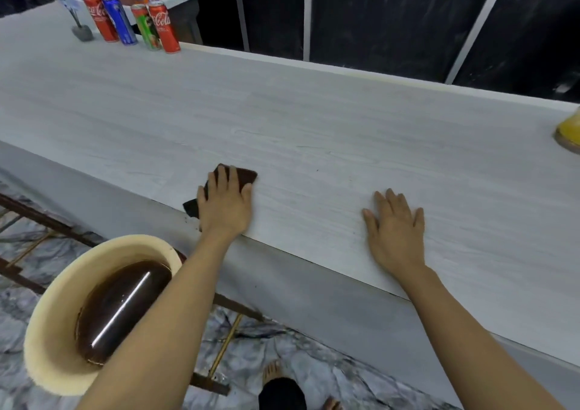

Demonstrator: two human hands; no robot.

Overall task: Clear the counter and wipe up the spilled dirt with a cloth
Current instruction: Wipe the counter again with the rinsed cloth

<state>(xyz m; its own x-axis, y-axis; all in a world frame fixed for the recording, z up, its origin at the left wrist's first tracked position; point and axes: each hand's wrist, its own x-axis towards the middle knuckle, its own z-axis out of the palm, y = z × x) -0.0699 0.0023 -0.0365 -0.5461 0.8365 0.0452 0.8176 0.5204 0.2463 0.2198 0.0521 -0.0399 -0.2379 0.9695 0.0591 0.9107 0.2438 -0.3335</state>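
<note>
**Both palms flat on the pale surface, cloth under the left**

The long, pale wood-grain surface runs across the view. Below its near edge stands a cream bucket of brown water, partly hidden by the left forearm. The left hand presses a dark brown cloth with straight fingers, just inside the near edge; most of the cloth is covered. The right hand lies flat, fingers spread and released, well apart from the cloth. At the far left corner stand four cans: two red ones read "Coca-Cola"; the blue and green labels are unreadable. A yellow object is cut off at the right.
</note>
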